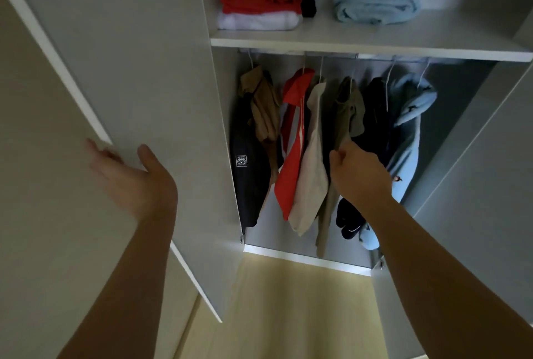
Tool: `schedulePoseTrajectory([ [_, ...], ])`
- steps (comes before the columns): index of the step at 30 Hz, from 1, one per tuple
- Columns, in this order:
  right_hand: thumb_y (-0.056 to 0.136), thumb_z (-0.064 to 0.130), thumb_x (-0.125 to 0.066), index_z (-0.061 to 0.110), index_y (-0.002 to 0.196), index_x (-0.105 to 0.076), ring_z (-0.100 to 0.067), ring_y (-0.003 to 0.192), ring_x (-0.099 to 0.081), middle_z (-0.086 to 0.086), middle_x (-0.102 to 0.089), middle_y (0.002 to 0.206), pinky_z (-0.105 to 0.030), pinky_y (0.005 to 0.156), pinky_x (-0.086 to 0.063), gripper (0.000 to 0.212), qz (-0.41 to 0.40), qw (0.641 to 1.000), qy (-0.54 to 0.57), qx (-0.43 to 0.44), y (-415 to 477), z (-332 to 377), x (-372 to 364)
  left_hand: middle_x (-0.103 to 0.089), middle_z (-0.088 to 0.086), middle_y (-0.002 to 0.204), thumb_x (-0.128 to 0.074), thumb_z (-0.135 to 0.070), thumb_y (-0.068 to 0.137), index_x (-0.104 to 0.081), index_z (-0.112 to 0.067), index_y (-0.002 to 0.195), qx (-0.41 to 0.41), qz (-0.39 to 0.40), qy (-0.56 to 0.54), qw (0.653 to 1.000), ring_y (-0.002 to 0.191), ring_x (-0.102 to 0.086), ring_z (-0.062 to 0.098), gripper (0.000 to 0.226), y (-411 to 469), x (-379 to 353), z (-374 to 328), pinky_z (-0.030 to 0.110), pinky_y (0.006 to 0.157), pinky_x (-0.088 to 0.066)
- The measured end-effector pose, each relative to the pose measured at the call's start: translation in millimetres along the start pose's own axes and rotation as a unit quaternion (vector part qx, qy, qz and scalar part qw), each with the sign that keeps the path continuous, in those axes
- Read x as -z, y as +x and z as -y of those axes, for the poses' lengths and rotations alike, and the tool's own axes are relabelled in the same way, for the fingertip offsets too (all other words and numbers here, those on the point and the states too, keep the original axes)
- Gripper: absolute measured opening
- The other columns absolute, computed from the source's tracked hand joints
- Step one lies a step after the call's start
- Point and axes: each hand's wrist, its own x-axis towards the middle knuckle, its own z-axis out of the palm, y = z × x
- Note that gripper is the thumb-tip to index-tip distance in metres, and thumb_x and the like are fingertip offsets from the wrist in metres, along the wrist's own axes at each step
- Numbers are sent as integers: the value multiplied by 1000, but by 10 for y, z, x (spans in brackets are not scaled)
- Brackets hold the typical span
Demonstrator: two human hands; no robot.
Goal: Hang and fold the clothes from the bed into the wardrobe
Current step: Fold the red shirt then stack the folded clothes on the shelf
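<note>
Left hand rests loose on the edge of the door, thumb on the inner face, fingers fairly straight: no real clamp there, so the door could drift in and catch hanging fabric. Right hand is curled, pinching the olive top low down. Tug too hard and it may slip off its hanger or drag the beige top askew. Clothes crowd the rail; above, folded piles sit on the shelf
</note>
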Motion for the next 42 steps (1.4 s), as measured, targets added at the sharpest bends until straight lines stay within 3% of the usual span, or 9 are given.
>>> schedulePoseTrajectory([
  [6, 103, 42, -39, 20, 90, -47, -16, 56, -52, 1, -52, 68, -26, 49, -35, 27, -3, 1000, 3, 28, -43, 90, 4, -52, 27, 96, -56, -12, 93, -53, 15, 124, -152, 83, 29, 984, 96, -43, 32, 41, -486, -160, -211, 46, 88, -43],
  [11, 103, 42, -39, 19, 89, -47, -21, 60, -56, -2, -56, 71, -33, 53, -47, 29, -16, 999, 10, 37, -74, 56, 147, -50, 29, 137, -62, -26, 97, -42, 5, 145, -322, 158, 16, 933, 124, -51, 40, 61, -925, -641, -523, 45, 106, -43],
  [18, 104, 30, -40, 15, 96, -52, -16, 57, -51, 4, -53, 68, -27, 48, -34, 21, -70, 997, -12, 5, -99, -415, 458, 2, 16, 166, -51, -32, 102, -1, -3, 158, -360, 361, 41, 859, 153, -4, 34, 81, -1345, -1625, -1087, 38, 122, -17],
  [24, 105, 30, -37, 20, 137, -48, -26, 100, -61, -4, -62, 119, -34, 82, -44, 35, -86, 995, -4, -54, -140, -665, 714, 28, 6, 162, -58, -24, 94, 10, -10, 158, -318, 499, 168, 789, 153, 11, 30, 95, -1315, -2489, -1563, 51, 122, -17],
  [29, 105, 29, -37, 13, 152, -28, -27, 142, -37, -6, -34, 155, -35, 107, -36, 50, -93, 991, -17, -98, -255, -934, 915, 30, 6, 161, -62, -27, 92, 11, -8, 157, -307, 516, 204, 773, 152, 13, 31, 100, -1266, -2806, -1676, 57, 120, -17],
  [31, 105, 30, -40, 15, 157, -19, -23, 150, -19, -4, -18, 164, -35, 117, -22, 58, -111, 983, 0, -146, -356, -1070, 993, 29, 7, 162, -60, -26, 93, 12, -8, 157, -301, 516, 218, 772, 152, 12, 32, 97, -1255, -2838, -1740, 59, 120, -13],
  [35, 94, 22, -61, 13, 148, -35, -33, 136, -38, -14, -30, 153, -37, 108, -34, 61, -302, 929, 44, -210, -644, -1263, 1122, 10, 16, 165, -57, -28, 94, 1, -2, 157, -352, 497, 209, 765, 152, 1, 37, 89, -1552, -2653, -1990, 55, 122, -11],
  [39, 78, 11, -67, 8, 133, -42, -37, 124, -37, -18, -37, 136, -48, 102, -31, 60, -470, 835, 27, -286, -908, -1487, 1294, -37, 10, 155, -58, -20, 93, -36, -8, 149, -468, 549, -22, 693, 139, -40, 28, 61, -2306, -2130, -2084, 37, 113, -33],
  [42, 73, 10, -61, 7, 129, -39, -37, 129, -35, -16, -35, 140, -51, 105, -27, 60, -513, 786, 51, -340, -999, -1768, 1557, -50, 2, 146, -56, -19, 95, -48, -13, 143, -486, 577, -114, 647, 130, -51, 22, 49, -2732, -1750, -2079, 31, 109, -37],
])
